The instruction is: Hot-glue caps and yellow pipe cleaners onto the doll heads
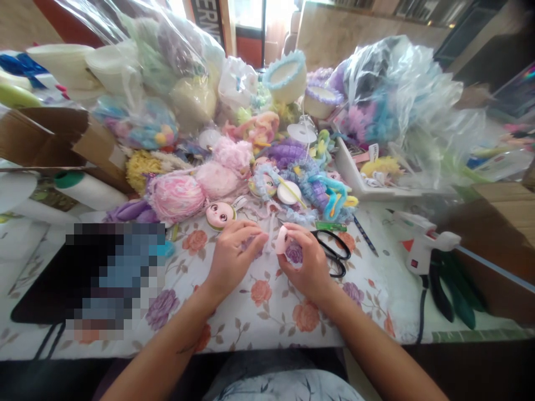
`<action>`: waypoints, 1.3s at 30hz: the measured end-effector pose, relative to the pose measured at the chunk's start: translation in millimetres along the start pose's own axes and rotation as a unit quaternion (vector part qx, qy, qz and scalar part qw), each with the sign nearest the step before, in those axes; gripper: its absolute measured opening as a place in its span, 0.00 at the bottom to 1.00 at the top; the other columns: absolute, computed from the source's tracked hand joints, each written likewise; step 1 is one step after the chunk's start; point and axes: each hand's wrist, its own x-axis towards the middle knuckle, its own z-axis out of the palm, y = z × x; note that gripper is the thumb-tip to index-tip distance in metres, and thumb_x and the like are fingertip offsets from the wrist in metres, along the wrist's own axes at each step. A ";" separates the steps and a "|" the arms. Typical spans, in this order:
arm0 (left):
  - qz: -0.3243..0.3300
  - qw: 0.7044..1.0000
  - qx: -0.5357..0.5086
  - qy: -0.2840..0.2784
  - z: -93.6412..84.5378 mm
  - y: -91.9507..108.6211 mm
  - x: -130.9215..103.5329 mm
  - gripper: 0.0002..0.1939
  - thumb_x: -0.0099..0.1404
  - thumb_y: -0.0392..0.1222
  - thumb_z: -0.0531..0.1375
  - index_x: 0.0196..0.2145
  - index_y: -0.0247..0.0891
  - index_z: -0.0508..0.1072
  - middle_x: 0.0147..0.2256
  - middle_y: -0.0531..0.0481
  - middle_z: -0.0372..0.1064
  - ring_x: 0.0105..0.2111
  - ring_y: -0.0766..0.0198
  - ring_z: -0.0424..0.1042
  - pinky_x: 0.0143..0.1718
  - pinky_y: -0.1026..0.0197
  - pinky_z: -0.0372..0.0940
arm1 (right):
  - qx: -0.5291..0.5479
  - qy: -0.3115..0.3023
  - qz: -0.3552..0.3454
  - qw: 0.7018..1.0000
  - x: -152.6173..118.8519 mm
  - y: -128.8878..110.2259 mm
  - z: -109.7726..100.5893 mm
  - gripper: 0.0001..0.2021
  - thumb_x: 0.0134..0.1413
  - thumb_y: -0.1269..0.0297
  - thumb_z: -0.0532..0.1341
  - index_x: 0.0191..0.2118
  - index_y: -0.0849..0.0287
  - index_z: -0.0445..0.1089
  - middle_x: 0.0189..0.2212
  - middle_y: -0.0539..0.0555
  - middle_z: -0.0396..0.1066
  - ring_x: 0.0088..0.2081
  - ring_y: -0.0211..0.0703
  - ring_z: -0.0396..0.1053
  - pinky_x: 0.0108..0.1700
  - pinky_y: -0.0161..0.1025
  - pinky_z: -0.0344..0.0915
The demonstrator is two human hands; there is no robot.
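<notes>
My right hand (308,262) pinches a small pale pink piece (281,240) between thumb and fingers; a dark mark shows on it, like the eye of a doll face, but most of it is covered. Just left of it, my left hand (234,253) has its thumb and fingertips pressed together. Whatever may be between them is too small to make out. A thin whitish strip (271,234) shows in the gap between both hands. Beyond my left hand lies a doll face (219,215) with large eyes. Black-handled scissors (339,245) lie beside my right hand.
Pink yarn (178,196) and fuzzy coloured strips (330,192) pile up behind. A white tray (355,181) and a glue gun (422,239) are on the right, with pliers (443,287) nearby. At left are a cardboard box (100,147) and a dark tablet-like device (54,284), partly blurred out.
</notes>
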 end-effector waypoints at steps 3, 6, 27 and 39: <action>-0.057 0.993 -0.081 -0.067 5.1 3.5 -0.7 0.11 0.60 0.47 0.64 0.39 0.40 0.77 0.37 0.49 0.73 0.33 0.64 0.70 0.34 0.63 0.65 | -0.067 -0.002 -0.044 0.997 -0.6 -3.2 2.4 0.23 0.54 0.77 0.59 0.55 0.55 0.58 0.49 0.64 0.70 0.49 0.52 0.70 0.48 0.51 0.70; -0.110 0.980 -0.140 -0.089 7.3 5.3 -1.4 0.10 0.61 0.48 0.63 0.36 0.39 0.76 0.35 0.50 0.73 0.33 0.64 0.71 0.34 0.64 0.65 | -0.073 -0.035 -0.066 0.995 -0.5 -5.3 1.9 0.21 0.56 0.74 0.59 0.55 0.55 0.59 0.51 0.63 0.69 0.50 0.52 0.69 0.49 0.49 0.69; -0.204 0.958 -0.198 -0.028 -2.2 -5.0 6.3 0.15 0.59 0.51 0.64 0.38 0.38 0.78 0.32 0.50 0.75 0.31 0.65 0.71 0.30 0.67 0.63 | -0.216 -0.097 0.208 0.949 78.3 65.2 -9.7 0.07 0.58 0.68 0.55 0.31 0.60 0.68 0.33 0.60 0.70 0.36 0.50 0.66 0.38 0.42 0.59; -0.241 0.945 -0.220 -0.018 -1.6 -4.2 6.4 0.17 0.58 0.52 0.65 0.39 0.37 0.78 0.31 0.49 0.75 0.28 0.66 0.70 0.28 0.67 0.62 | 0.334 0.036 0.351 0.874 58.5 12.5 -75.1 0.11 0.50 0.69 0.60 0.38 0.56 0.77 0.30 0.52 0.72 0.21 0.34 0.58 0.21 0.35 0.54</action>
